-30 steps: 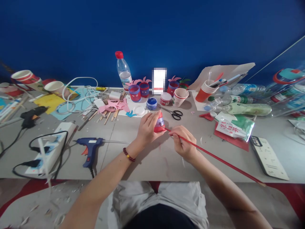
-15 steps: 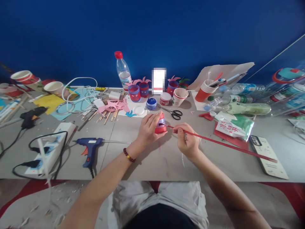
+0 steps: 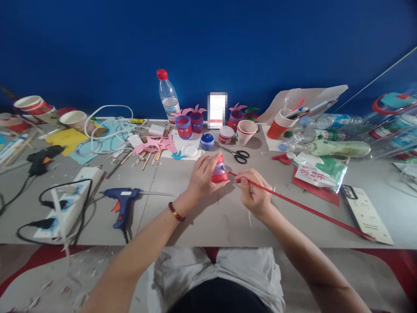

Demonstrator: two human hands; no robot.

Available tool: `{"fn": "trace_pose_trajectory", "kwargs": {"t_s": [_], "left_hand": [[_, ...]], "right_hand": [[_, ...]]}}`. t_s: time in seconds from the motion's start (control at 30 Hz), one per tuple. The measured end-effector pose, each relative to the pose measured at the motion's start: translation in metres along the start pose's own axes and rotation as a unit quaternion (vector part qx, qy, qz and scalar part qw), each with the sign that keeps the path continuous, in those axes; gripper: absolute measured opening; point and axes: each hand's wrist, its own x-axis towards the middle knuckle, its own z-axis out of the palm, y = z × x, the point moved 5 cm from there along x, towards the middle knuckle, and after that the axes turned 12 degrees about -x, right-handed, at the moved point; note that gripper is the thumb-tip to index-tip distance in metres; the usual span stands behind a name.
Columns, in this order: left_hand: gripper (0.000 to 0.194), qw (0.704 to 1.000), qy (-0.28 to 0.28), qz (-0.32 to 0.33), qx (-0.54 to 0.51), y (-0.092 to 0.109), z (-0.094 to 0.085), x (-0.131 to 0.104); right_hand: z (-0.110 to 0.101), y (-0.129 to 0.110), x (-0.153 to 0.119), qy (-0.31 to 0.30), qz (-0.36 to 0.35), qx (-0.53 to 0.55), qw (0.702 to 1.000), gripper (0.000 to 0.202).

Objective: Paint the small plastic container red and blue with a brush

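My left hand (image 3: pixel 204 174) is wrapped round a small paper cup (image 3: pixel 220 174), painted red with a purple-blue band, lying tilted above the table. A long red paintbrush (image 3: pixel 302 203) is pinched in my right hand (image 3: pixel 254 190), its dark tip at the cup's painted band. Beyond the cup lie black-handled scissors (image 3: pixel 240 156). An open jar of blue paint (image 3: pixel 207 141) and a red-labelled jar (image 3: pixel 226 135) stand behind them. Similar painted cups (image 3: pixel 184 127) with pink paper leaves stand by the wall.
A blue glue gun (image 3: pixel 122 204) and a white power strip (image 3: pixel 70 202) with cables lie at left. A clear bottle (image 3: pixel 169 100) stands at the back. At right are a stack of red cups (image 3: pixel 280 124) holding pens, plastic bottles, a packet (image 3: pixel 321 171) and a phone (image 3: pixel 368 215).
The brush tip has shifted slightly up and right on the cup's band. The brush's far end has swung lower and a little left. My left hand and the cup stay nearly in place.
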Motion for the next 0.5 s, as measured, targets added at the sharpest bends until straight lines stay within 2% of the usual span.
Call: {"fn": "trace_pose_trajectory", "kwargs": {"t_s": [0.2,0.5], "left_hand": [[0.095,1.0,-0.018,-0.01,-0.012,0.0031,-0.0012,0.0022],[0.096,0.998,0.015,0.052,-0.006,0.007,-0.0032,0.0029]], "right_hand": [[0.0002,-0.0112,0.0043,-0.011,-0.029,0.047,0.998,0.022],[-0.0029,-0.0067,0.0084,-0.012,0.002,0.025,1.0,0.021]]}}
